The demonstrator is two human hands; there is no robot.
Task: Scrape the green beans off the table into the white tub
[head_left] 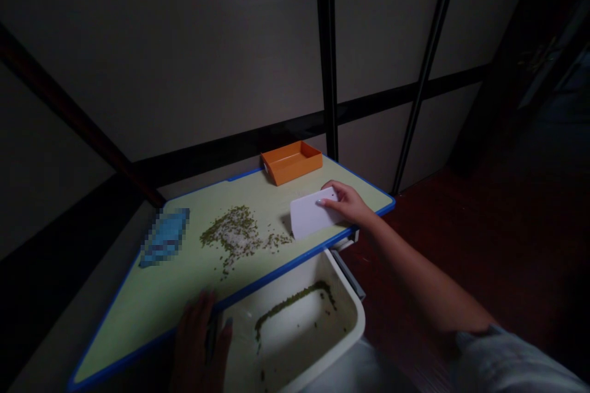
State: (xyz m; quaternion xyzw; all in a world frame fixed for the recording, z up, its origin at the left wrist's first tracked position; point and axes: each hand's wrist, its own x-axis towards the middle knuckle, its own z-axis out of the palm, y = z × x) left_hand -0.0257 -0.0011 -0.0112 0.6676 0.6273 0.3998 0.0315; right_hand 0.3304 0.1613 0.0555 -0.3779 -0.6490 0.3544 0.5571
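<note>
My right hand (pixel 346 201) is closed on a flat white plastic scraper (pixel 311 215), thumb on the near face. The scraper stands on its long edge, tilted, on the pale green tabletop. To its left lies a loose pile of small greenish and whitish bits (pixel 235 233), with a thin trail of them reaching toward the scraper. Below the table's front edge is a white plastic bin (pixel 357 319) with greenish bits along the inside corners of its bottom. In shadow, my left hand (pixel 200 334) grips the bin's left side, thumb toward the inside and fingers by the table edge.
An orange open tray (pixel 297 169) sits at the back of the blue-edged table (pixel 138 325). A blue packet (pixel 166 236), blurred out in blocks, lies at the left. Panelled doors (pixel 239 43) rise behind the table, and a dark red floor (pixel 437 239) stretches to the right.
</note>
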